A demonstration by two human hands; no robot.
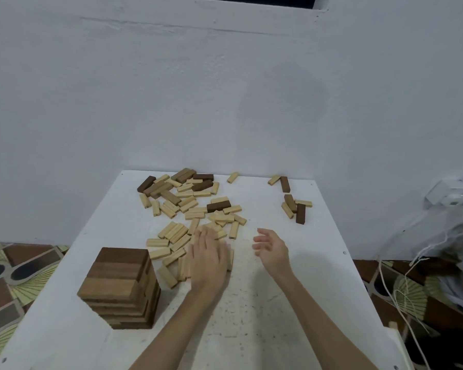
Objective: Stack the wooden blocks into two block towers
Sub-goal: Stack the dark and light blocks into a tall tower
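A tower of dark brown wooden blocks (119, 287) stands several layers high at the near left of the white table (251, 329). Pale loose blocks (171, 237) lie scattered across the table's middle, mixed with darker ones (169, 186) at the back. My left hand (207, 256) lies flat, fingers straight, over a few pale blocks near the centre, and what is under the palm is hidden. My right hand (271, 247) hovers just to the right of it, fingers relaxed and spread, holding nothing.
A small group of dark and pale blocks (294, 206) lies at the back right. The table abuts a white wall (225, 89). A plastic bag with cords (444, 236) sits off the right edge. Patterned floor tiles (16, 276) show to the left.
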